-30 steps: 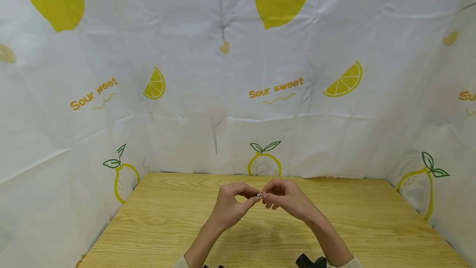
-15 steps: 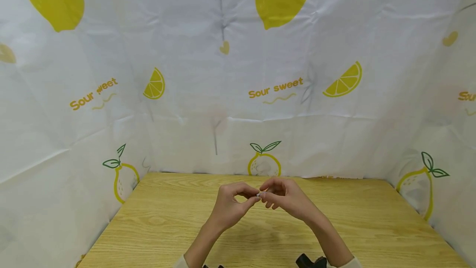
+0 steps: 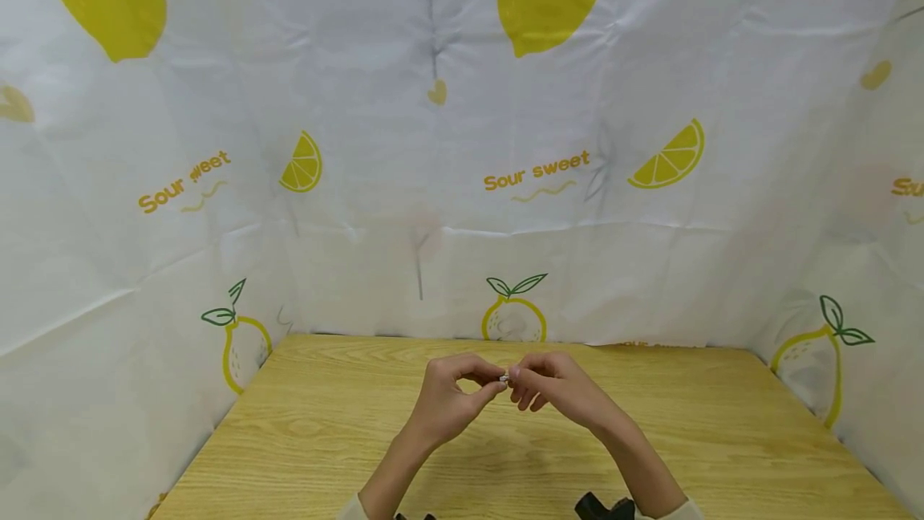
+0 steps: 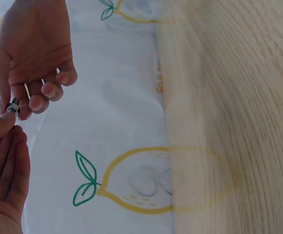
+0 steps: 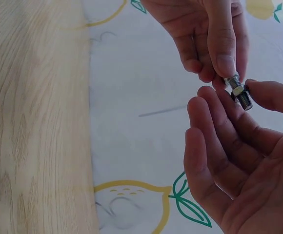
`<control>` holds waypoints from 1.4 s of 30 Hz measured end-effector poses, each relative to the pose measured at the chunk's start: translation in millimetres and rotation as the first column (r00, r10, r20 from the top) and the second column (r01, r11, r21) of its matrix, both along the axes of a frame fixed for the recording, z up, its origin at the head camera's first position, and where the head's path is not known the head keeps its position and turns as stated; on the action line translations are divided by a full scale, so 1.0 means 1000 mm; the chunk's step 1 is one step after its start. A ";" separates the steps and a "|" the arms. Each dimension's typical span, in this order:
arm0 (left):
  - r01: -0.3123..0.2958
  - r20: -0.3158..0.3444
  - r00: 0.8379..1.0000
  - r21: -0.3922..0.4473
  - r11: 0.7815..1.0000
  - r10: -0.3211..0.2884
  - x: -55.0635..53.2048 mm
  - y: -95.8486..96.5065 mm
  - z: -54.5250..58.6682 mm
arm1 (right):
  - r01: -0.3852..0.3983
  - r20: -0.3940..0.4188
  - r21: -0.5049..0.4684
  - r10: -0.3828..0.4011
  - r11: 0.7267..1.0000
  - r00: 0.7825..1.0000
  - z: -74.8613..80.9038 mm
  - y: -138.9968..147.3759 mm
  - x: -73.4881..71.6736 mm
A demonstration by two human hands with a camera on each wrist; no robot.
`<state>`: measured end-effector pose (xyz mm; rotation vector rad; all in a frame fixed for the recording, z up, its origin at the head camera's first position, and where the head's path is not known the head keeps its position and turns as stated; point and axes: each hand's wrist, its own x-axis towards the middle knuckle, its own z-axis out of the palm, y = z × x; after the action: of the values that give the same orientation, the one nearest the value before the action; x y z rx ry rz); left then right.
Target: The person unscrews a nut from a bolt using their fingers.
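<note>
In the right wrist view a small silver bolt (image 5: 247,103) carries a hex nut (image 5: 237,90) partway along its thread. My left hand (image 3: 443,404) pinches one end of the bolt between thumb and fingertips. From the other side my right hand (image 3: 566,396) has its thumb and index finger at the nut, pinching it. Its other fingers are loosely bent beneath. Both hands meet above the middle of the table, and the bolt between them shows only as a tiny silvery piece in the head view. The bolt's gripped end is hidden by my left fingers.
A light wooden table (image 3: 325,456) lies under both hands. White cloth (image 3: 375,183) printed with lemons and lettering hangs behind it and along both sides. Part of a black wrist device (image 3: 605,507) shows by my right forearm.
My right fingers shifted slightly left over the bolt, then back to the right, and the index finger is now more bent. My left hand holds its place.
</note>
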<state>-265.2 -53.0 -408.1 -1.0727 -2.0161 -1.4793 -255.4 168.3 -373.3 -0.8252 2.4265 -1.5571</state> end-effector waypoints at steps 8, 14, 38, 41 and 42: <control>0.004 -0.032 0.999 0.008 1.000 -0.003 -0.002 0.002 -0.002 | 0.010 -0.033 -0.048 -0.011 0.999 0.999 -0.002 0.001 0.000; 0.000 0.003 1.000 -0.001 1.000 0.000 0.000 0.001 0.000 | 0.017 -0.035 -0.073 -0.020 0.997 0.999 -0.002 0.000 0.000; -0.025 0.013 1.000 -0.004 1.000 0.025 0.002 0.001 0.002 | 0.000 0.031 -0.001 0.000 1.000 1.000 0.001 0.000 0.001; -0.026 0.000 1.000 -0.002 1.000 0.026 0.001 0.001 0.001 | -0.007 0.003 -0.018 0.007 1.000 1.000 0.000 0.000 0.001; -0.027 0.001 1.000 -0.002 1.000 0.027 0.001 0.000 0.001 | -0.010 -0.005 -0.025 0.010 1.000 1.000 0.000 0.001 0.000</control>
<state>-264.2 -52.6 -407.2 -1.0415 -2.0246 -1.4648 -255.2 168.9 -373.6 -0.8452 2.4068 -1.5872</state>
